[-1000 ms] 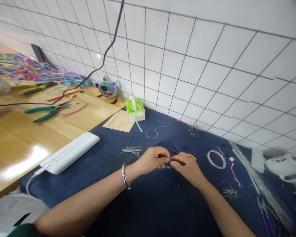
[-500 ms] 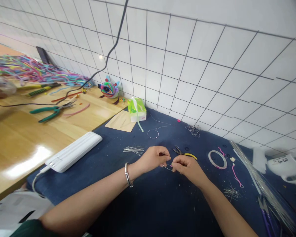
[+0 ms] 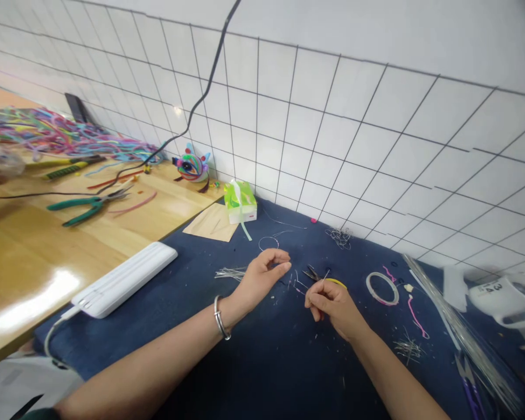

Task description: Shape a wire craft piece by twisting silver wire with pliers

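Observation:
My right hand (image 3: 332, 304) pinches a thin bent wire (image 3: 300, 286) with small pinkish bits on it; its thin ends stick out to the left of the fingers. To the left, my left hand (image 3: 262, 279) hovers with thumb and fingers apart and nothing visible between them. A bracelet circles that wrist. Pliers with yellow handles (image 3: 336, 283) lie just behind my right hand, which hides part of them. A bundle of short straight wires (image 3: 230, 273) lies beside my left hand. Behind it rests a wire ring (image 3: 268, 243), its lower edge partly covered.
A white power strip (image 3: 126, 280) lies on the left, near green-handled pliers (image 3: 81, 209). At the back stand a tissue pack (image 3: 240, 201) and a tangle of wire (image 3: 339, 238). On the right are a tape roll (image 3: 382, 289), long wires (image 3: 459, 326), purple scissors (image 3: 470, 388) and a white cup (image 3: 503, 300).
My hands have moved apart. My left hand has let go of the wire and opened, while my right hand keeps hold of it. The view has shifted slightly.

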Available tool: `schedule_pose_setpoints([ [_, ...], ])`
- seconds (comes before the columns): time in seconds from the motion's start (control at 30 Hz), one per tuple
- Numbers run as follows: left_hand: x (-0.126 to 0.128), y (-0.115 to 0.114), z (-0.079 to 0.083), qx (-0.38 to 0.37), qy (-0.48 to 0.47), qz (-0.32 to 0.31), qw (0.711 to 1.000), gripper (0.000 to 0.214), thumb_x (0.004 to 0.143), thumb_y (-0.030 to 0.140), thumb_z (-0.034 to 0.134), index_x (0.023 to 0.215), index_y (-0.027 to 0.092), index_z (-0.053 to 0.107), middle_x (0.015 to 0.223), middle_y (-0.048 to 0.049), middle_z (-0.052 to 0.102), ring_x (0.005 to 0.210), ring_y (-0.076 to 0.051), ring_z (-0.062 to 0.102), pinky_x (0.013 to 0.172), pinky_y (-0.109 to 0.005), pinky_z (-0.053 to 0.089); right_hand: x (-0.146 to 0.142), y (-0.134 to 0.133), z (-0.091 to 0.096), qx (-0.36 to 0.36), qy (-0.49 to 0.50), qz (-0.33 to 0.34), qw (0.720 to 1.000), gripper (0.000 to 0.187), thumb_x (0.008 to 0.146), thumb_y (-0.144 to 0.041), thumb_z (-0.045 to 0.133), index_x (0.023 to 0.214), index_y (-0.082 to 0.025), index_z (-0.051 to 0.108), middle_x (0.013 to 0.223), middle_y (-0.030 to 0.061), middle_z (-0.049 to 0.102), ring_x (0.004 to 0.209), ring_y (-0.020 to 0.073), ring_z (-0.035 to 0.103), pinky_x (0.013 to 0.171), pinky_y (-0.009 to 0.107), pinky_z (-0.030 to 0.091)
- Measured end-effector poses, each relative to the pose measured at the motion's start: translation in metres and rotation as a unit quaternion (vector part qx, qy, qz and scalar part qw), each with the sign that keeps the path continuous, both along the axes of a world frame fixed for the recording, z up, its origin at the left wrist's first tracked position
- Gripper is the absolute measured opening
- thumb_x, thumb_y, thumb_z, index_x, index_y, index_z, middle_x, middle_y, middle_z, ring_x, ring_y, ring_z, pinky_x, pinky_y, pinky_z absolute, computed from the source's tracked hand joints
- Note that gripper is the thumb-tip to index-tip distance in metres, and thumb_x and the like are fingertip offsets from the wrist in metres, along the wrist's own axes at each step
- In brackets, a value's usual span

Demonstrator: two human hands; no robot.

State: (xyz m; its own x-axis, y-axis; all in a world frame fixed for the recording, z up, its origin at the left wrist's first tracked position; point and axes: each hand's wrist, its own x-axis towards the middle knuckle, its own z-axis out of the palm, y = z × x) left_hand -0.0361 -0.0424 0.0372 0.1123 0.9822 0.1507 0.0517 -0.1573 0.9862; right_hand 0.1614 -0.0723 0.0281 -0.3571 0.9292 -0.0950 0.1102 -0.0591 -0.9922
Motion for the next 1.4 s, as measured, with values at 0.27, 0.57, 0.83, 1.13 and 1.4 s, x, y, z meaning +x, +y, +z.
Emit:
schedule_pose_setpoints([
  [0.27, 0.007, -0.010, -0.003, 0.162, 0.117, -0.021, 0.980, 0.024, 0.066, 0.029, 0.067, 0.088, 0.020, 0.060, 0.093, -0.0061, 0.056, 0.086, -0.018, 0.051, 0.079, -0.031, 0.042, 0.001, 0.000, -0.005, 0.003, 0.065, -0.017, 0.998, 0.022, 0.076, -0.038, 0.057, 0.071, -0.017, 0.056, 0.059, -0.0016, 0.055, 0.043, 0.0068, 0.042, 0.045, 0.021, 0.031],
  [0.57, 0.008, -0.009, -0.010, 0.165, 0.154, -0.053, 0.973, 0.015, 0.080, 0.021, 0.050, 0.092, 0.021, 0.060, 0.092, -0.0043, 0.060, 0.089, -0.015, 0.054, 0.084, -0.030, 0.041, 0.004, 0.000, -0.004, 0.002, 0.099, -0.010, 0.995, 0.021, 0.077, -0.036, 0.056, 0.070, -0.016, 0.054, 0.065, -0.0003, 0.056, 0.042, 0.0055, 0.042, 0.044, 0.021, 0.029],
  [0.83, 0.004, -0.007, -0.005, 0.127, 0.100, -0.093, 0.982, 0.016, 0.082, 0.028, 0.050, 0.090, 0.019, 0.060, 0.089, -0.0042, 0.061, 0.084, -0.014, 0.056, 0.079, -0.028, 0.043, 0.010, 0.001, -0.002, 0.030, 0.082, -0.003, 0.996, 0.018, 0.077, -0.034, 0.056, 0.071, -0.017, 0.054, 0.067, -0.0002, 0.056, 0.046, 0.0068, 0.043, 0.046, 0.022, 0.033],
  [1.13, 0.003, -0.004, -0.021, 0.381, 0.217, -0.029, 0.898, 0.008, 0.076, 0.017, 0.058, 0.083, 0.019, 0.062, 0.092, -0.0055, 0.059, 0.086, -0.017, 0.052, 0.077, -0.034, 0.042, 0.009, 0.001, -0.007, 0.127, 0.074, -0.017, 0.989, 0.012, 0.077, -0.027, 0.057, 0.070, -0.017, 0.058, 0.074, 0.0018, 0.056, 0.060, 0.0111, 0.051, 0.055, 0.025, 0.038],
  [1.4, -0.001, -0.002, -0.020, 0.391, 0.223, -0.009, 0.893, 0.011, 0.076, 0.013, 0.056, 0.085, 0.019, 0.059, 0.098, -0.0059, 0.058, 0.091, -0.017, 0.051, 0.080, -0.036, 0.041, 0.011, 0.001, -0.007, 0.142, 0.065, -0.014, 0.988, 0.012, 0.077, -0.026, 0.056, 0.069, -0.018, 0.058, 0.073, 0.0024, 0.056, 0.061, 0.0124, 0.051, 0.055, 0.026, 0.039],
])
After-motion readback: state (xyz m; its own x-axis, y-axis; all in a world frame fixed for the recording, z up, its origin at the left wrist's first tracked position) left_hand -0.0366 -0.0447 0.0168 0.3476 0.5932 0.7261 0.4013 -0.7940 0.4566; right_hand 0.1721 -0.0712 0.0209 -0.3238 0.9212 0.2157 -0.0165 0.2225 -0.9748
